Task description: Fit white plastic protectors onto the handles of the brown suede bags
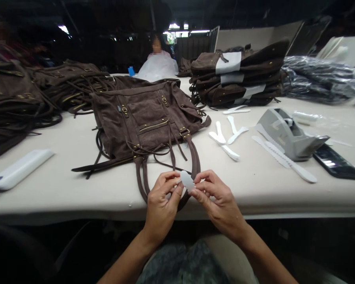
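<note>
My left hand [162, 203] and my right hand [220, 203] meet at the table's front edge. Between their fingertips they pinch a small white strip with a rounded end [187, 180]; the rest of it is hidden by the fingers. Just behind it lies a dark brown suede handbag [148, 112] with brass buckles and a front zip. Its handles [194, 156] reach toward me and pass behind my hands. Several similar white toothed strips [232, 152] lie on the table to the right of the bag.
A grey tape dispenser [286, 134] and a black phone [337, 161] stand at right, beside longer toothed strips [301, 171]. Stacked bags [239, 79] and plastic-wrapped goods [319, 81] sit behind. At left are more bags [73, 83] and a white device [23, 167]. A person [158, 63] sits far back.
</note>
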A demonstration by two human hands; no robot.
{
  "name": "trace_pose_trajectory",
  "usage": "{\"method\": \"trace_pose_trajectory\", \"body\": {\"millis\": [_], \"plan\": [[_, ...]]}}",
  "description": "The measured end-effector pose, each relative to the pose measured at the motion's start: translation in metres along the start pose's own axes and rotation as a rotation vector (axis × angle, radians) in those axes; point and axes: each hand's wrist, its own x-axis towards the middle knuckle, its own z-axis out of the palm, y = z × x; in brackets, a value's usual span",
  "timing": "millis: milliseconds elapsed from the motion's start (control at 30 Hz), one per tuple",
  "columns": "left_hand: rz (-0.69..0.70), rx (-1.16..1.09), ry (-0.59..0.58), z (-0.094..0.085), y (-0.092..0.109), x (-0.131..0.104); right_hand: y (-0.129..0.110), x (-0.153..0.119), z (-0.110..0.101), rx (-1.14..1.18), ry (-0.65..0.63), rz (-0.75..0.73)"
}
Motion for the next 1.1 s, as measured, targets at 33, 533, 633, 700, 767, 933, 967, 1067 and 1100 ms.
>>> {"method": "trace_pose_trajectory", "body": {"millis": [33,533,633,700,767,933,967,1067,1100], "plan": [[-0.036,-0.046,-0.003,0.001,0.000,0.000,-0.001,0.002,0.003,-0.006,0.004,-0.026],[-0.224,-0.038,-0.057,-0.001,-0.008,0.006,0.012,-0.004,0.019,0.322,0.064,0.404],[-0.138,0.166,-0.081,-0.002,-0.009,0.010,0.013,-0.004,0.017,0.339,0.065,0.406],[-0.072,0.331,-0.077,-0.003,-0.010,0.015,0.013,-0.004,0.016,0.339,0.052,0.398],[0.002,0.507,-0.134,-0.003,-0.011,0.021,0.013,-0.004,0.015,0.337,0.044,0.370],[0.015,0.676,-0.263,0.002,-0.014,0.036,0.016,-0.005,0.016,0.351,0.076,0.306],[-0.005,0.643,-0.257,0.003,-0.015,0.036,0.016,-0.005,0.016,0.357,0.082,0.306],[-0.026,0.435,-0.191,0.002,-0.014,0.032,0.015,-0.005,0.015,0.361,0.080,0.327],[-0.041,0.348,-0.165,0.001,-0.013,0.030,0.015,-0.005,0.014,0.350,0.070,0.331]]}}
